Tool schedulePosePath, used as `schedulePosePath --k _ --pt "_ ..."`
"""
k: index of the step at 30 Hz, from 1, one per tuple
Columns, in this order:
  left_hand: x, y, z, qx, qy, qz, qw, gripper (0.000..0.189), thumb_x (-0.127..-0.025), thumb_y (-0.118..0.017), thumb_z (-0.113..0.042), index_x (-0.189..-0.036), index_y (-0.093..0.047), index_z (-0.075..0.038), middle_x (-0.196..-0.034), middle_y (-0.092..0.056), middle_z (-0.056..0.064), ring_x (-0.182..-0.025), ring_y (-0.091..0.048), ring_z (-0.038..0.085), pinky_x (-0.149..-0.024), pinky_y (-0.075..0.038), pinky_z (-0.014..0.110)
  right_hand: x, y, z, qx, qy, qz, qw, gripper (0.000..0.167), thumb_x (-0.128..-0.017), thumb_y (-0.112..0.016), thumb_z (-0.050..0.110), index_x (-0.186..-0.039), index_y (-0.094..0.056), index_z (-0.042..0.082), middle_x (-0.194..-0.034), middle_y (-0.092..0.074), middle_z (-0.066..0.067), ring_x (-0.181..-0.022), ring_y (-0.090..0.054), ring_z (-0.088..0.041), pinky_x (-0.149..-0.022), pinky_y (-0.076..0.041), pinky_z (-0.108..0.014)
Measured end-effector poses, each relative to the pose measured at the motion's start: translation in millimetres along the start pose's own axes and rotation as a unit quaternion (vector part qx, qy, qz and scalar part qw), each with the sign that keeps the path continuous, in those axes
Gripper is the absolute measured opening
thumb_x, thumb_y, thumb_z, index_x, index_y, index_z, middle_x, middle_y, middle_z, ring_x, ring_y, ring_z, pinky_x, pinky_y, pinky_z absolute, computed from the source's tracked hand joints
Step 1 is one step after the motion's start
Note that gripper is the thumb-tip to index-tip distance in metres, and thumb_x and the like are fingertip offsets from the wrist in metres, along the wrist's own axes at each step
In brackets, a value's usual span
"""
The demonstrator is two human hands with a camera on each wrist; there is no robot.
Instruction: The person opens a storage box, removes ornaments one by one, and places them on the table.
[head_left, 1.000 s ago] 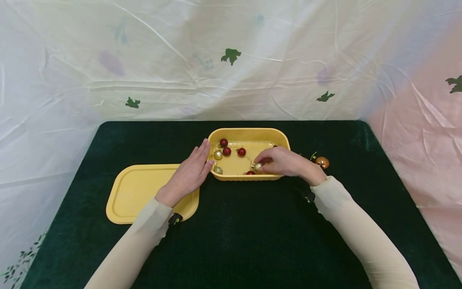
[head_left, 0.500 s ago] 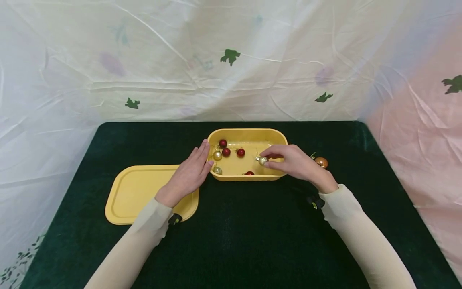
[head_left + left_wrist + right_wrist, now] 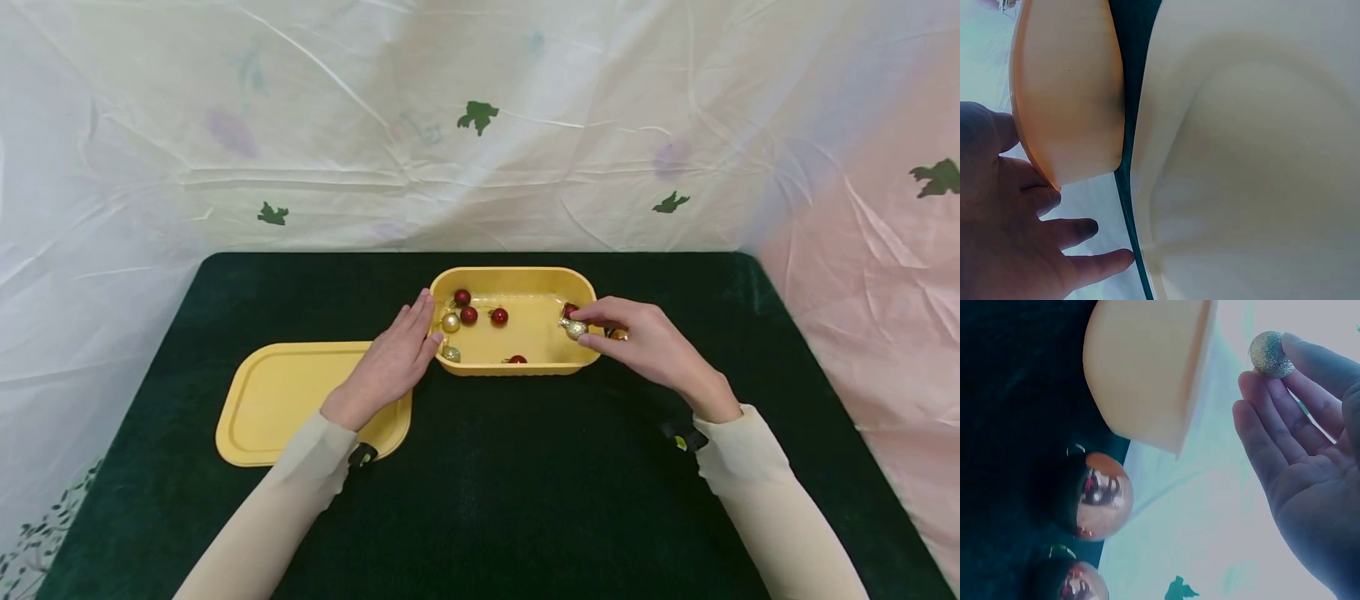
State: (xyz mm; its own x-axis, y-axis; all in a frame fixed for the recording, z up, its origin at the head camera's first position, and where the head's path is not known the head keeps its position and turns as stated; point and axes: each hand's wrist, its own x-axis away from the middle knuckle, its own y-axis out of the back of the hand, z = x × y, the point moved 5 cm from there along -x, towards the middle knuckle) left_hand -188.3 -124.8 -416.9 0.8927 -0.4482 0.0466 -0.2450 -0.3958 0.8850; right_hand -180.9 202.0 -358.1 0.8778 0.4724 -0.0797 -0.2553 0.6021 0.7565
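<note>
My right hand (image 3: pixel 652 346) pinches a small glittery gold Christmas bauble (image 3: pixel 576 330) between thumb and fingers over the right end of a yellow plastic box (image 3: pixel 547 367). In the right wrist view the gold bauble (image 3: pixel 1270 355) sits at the thumb tip and fingertips. My left hand (image 3: pixel 390 357) rests against the box's left end with its fingers extended; the left wrist view has its thumb and fingers at the rim. Inside the box lie several red baubles (image 3: pixel 498 317), a shiny gold one (image 3: pixel 450 322) and another glittery gold one (image 3: pixel 452 353).
The yellow lid (image 3: pixel 292 400) lies on the dark green cloth left of the box, partly under my left forearm. Two larger copper baubles (image 3: pixel 1105 497) rest on the cloth beyond the box's right end, mostly hidden behind my right hand in the head view.
My right hand has lifted the glittery gold bauble from the box floor and moved it right to the box's right end. The left hand stays at the rim.
</note>
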Motion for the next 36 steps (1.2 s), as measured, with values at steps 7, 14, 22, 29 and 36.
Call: schedulePosePath --k 7,14,22,29,36 --pt "0.3 -0.5 0.5 0.0 -0.002 -0.003 1.0 0.065 -0.114 -0.031 -0.038 -0.165 -0.012 -0.003 -0.173 -0.006 0.014 -0.158 -0.014 0.031 -0.127 -0.017 0.048 18.1 14.2 -5.8 0.009 -0.01 -0.042 0.999 0.03 -0.1 -0.073 0.026 -0.129 -0.071 0.021 -0.12 -0.069 0.005 -0.097 -0.059 -0.013 -0.082 -0.054 -0.025" --pt "0.7 0.4 -0.1 0.001 -0.004 -0.005 1.0 0.065 -0.114 -0.03 -0.038 -0.165 -0.012 -0.002 -0.173 -0.006 0.014 -0.158 -0.013 0.03 -0.127 -0.015 0.047 38.0 31.3 -14.0 0.016 -0.052 -0.089 0.9945 0.028 -0.098 -0.075 0.024 -0.126 -0.072 0.022 -0.12 -0.069 0.006 -0.1 -0.06 -0.014 -0.085 -0.047 -0.009" --pt "0.9 0.8 -0.7 0.0 -0.005 -0.004 1.0 0.065 -0.114 -0.03 -0.038 -0.165 -0.011 -0.002 -0.173 -0.006 0.015 -0.158 -0.013 0.029 -0.128 -0.014 0.046 56.6 45.6 -27.4 -0.001 -0.095 -0.122 0.988 0.031 -0.098 -0.074 0.022 -0.129 -0.071 0.018 -0.123 -0.068 0.0 -0.104 -0.061 -0.006 -0.09 -0.044 -0.003" --pt "1.1 0.3 0.4 0.002 -0.007 -0.004 1.0 0.065 -0.114 -0.031 -0.037 -0.165 -0.012 -0.002 -0.173 -0.005 0.014 -0.158 -0.013 0.03 -0.127 -0.015 0.047 70.9 55.7 -42.8 0.012 -0.129 -0.138 0.982 0.035 -0.098 -0.074 0.03 -0.131 -0.069 0.018 -0.126 -0.068 -0.003 -0.106 -0.061 -0.002 -0.089 -0.043 -0.002" --pt "1.1 0.8 -0.6 0.003 -0.003 0.001 1.0 0.065 -0.114 -0.031 -0.037 -0.165 -0.012 -0.002 -0.173 -0.005 0.014 -0.159 -0.011 0.027 -0.128 -0.014 0.046 84.1 61.4 -55.8 0.021 -0.141 -0.154 0.9777 0.034 -0.099 -0.073 0.032 -0.13 -0.069 0.017 -0.124 -0.068 -0.003 -0.101 -0.06 0.007 -0.085 -0.042 0.0"
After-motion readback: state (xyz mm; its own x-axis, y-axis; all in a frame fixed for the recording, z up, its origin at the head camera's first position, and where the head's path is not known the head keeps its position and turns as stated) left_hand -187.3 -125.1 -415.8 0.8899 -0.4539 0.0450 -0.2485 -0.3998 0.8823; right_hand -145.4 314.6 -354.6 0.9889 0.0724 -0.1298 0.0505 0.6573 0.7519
